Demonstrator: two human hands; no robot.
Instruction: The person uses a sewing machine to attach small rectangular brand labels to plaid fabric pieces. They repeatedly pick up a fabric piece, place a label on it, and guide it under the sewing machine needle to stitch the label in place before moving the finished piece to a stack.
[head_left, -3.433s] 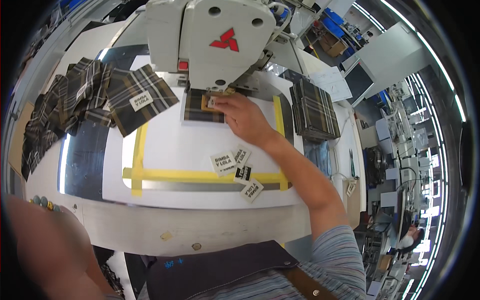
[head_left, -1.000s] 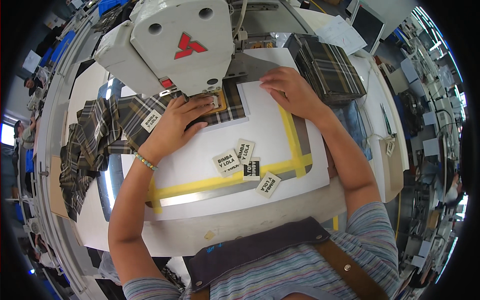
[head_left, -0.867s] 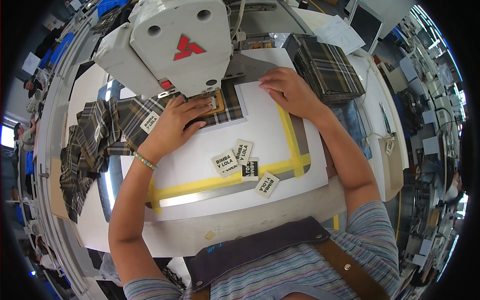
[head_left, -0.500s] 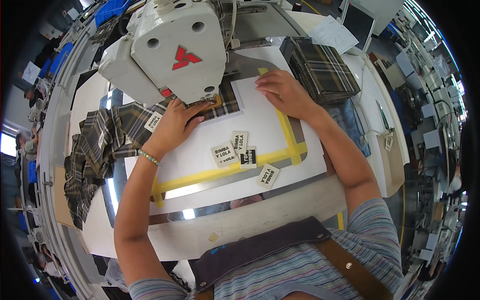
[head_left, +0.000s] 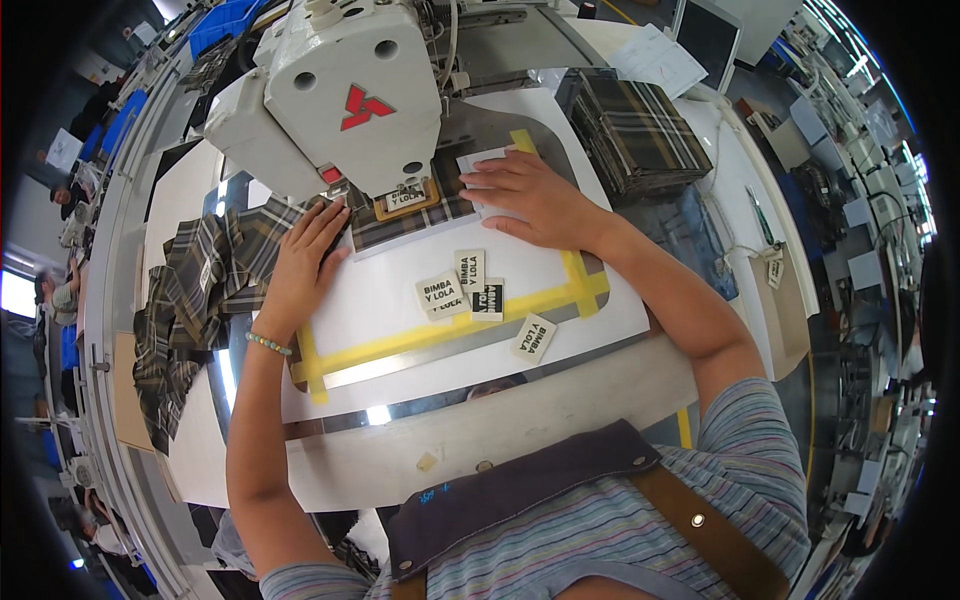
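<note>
A plaid fabric panel (head_left: pixel 372 234) in brown, black and white lies beneath the head of a white sewing machine (head_left: pixel 345 110). On it, inside a yellowish clamp frame (head_left: pixel 405 207), sits a cream label (head_left: pixel 404 196) with dark print. My left hand (head_left: pixel 304 255) rests flat at the panel's left end, fingers stretched out. At the right end, my right hand (head_left: pixel 535 203) lies with fingers extended over a white sheet edge and the cloth. Neither hand grips anything. Nearer to me are several loose labels (head_left: pixel 440 292), one of them black (head_left: pixel 488 300).
Crumpled plaid pieces (head_left: pixel 185 310) spread at the left. A tall stack of folded plaid cloth (head_left: pixel 645 135) stands at the back right. Yellow tape (head_left: pixel 400 350) frames the white work sheet. Tweezers (head_left: pixel 761 215) and a paper sheet (head_left: pixel 657 62) lie farther right.
My left hand has drawn left, away from the clamp, uncovering the label. My right hand has come down and left onto the panel's right end, its fingers now stretched out.
</note>
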